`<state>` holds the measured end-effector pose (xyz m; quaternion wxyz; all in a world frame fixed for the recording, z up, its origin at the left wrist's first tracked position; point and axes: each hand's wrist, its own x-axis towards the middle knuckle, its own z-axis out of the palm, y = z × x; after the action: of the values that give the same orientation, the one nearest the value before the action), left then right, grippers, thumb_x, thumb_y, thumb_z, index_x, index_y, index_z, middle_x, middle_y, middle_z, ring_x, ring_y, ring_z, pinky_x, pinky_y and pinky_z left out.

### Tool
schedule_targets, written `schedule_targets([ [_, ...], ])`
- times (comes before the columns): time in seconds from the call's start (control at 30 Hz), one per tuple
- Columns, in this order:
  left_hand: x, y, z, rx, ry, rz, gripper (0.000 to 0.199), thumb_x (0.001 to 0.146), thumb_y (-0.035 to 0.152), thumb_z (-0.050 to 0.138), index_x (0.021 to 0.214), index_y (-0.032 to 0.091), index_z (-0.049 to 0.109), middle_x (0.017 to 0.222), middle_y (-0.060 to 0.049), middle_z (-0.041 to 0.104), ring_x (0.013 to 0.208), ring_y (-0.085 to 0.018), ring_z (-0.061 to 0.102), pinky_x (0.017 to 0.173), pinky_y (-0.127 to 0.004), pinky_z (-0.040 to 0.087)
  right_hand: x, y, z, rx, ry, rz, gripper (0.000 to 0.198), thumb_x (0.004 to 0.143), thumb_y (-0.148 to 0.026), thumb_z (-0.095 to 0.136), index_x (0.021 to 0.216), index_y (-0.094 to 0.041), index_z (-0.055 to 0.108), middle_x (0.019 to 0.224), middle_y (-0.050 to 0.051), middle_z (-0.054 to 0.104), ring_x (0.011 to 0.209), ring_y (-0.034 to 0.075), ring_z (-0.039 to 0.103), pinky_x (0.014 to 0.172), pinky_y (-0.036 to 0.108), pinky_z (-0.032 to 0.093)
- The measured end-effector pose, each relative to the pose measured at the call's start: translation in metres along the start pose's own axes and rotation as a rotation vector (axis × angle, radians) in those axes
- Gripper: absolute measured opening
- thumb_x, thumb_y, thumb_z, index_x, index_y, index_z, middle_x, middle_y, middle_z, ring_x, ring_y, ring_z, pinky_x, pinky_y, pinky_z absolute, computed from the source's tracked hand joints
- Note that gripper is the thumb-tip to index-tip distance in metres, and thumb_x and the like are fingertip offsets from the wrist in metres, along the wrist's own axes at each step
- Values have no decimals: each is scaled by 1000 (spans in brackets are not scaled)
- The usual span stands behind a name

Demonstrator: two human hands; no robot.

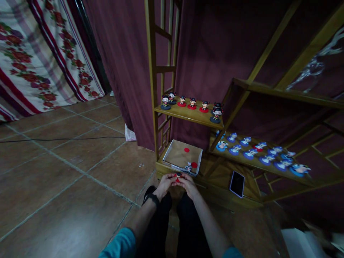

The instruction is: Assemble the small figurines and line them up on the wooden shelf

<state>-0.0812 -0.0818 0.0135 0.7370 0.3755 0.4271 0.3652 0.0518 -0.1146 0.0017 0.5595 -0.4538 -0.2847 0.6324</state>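
Observation:
Between my two hands, just above my knees, is a small figurine (178,175) with black hair and a red body or base. My left hand (167,182) closes on it from one side, and my right hand (187,183) from the other; the fingers cover much of it. Just beyond them sits a shallow cardboard box (172,152). Inside it lie a red disc (186,149), a second red disc (194,165) and a small black-and-white figurine (188,167).
Several figurines on red and dark bases line the upper shelf (185,111). Blue and white ones stand on the lower right shelf (242,157). A phone (237,184) lies on the wooden bottom board. A black cable (64,139) crosses the tiled floor at left.

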Motion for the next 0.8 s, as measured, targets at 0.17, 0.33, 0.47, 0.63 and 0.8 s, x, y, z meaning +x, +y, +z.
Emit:
schedule_targets([
  [0.17, 5, -5, -1, 15, 16, 14, 30, 58, 28, 74, 80, 9, 67, 69, -6, 66, 54, -9, 58, 54, -20, 44, 3, 2, 3, 14, 15, 7, 27, 57, -28, 73, 80, -17, 63, 82, 3, 66, 73, 17, 62, 71, 34, 51],
  [0.33, 8, -10, -4, 37, 39, 45, 29, 57, 27, 74, 79, 9, 66, 66, -6, 66, 51, -8, 57, 50, -18, 43, 3, 1, 5, 37, -12, -4, 26, 57, -25, 72, 80, -17, 63, 83, 4, 66, 72, 18, 63, 70, 36, 52],
  [0.47, 8, -11, -3, 29, 47, 44, 27, 57, 25, 74, 78, 9, 66, 66, -7, 65, 51, -8, 57, 49, -18, 44, 3, 2, 4, 45, -3, -2, 24, 56, -23, 72, 77, -17, 62, 79, 3, 66, 71, 18, 62, 71, 36, 51],
  [0.63, 3, -8, -1, -38, 13, 16, 24, 63, 23, 71, 83, 10, 66, 71, -8, 66, 55, -9, 59, 53, -19, 47, 1, 0, 4, 57, 19, -12, 23, 56, -25, 72, 76, -18, 63, 83, 2, 67, 76, 16, 62, 73, 32, 50],
  [0.8, -1, -4, 0, -59, -10, -4, 22, 66, 21, 68, 84, 10, 66, 73, -9, 67, 56, -10, 61, 55, -20, 49, -3, -3, 3, 43, -3, 2, 23, 59, -26, 71, 80, -19, 63, 85, 2, 67, 74, 14, 62, 71, 29, 48],
])
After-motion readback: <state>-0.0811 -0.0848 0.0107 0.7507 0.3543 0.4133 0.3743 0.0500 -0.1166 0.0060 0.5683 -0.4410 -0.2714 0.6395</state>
